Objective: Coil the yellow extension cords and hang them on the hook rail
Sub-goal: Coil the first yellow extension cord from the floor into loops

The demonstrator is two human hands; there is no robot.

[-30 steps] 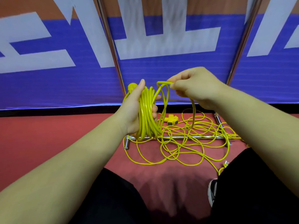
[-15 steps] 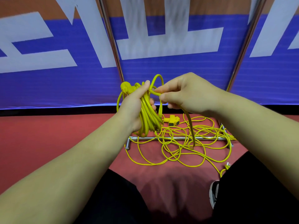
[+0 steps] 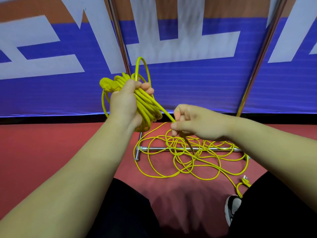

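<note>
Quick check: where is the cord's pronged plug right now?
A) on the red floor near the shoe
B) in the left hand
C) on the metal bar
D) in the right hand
A: the pronged plug lies on the red floor, just beyond the shoe.

yellow extension cord (image 3: pixel 145 107): sheath looked smooth, lightly glossy plastic.
base bar (image 3: pixel 157 148): was polished, mirror-bright metal.
upright poles (image 3: pixel 120 40): showed the same shiny metal.
banner (image 3: pixel 197 86): was finely ribbed, faint sheen.
floor (image 3: pixel 51 143): looked matt.
trousers (image 3: pixel 130 212): were matt black cloth.
</note>
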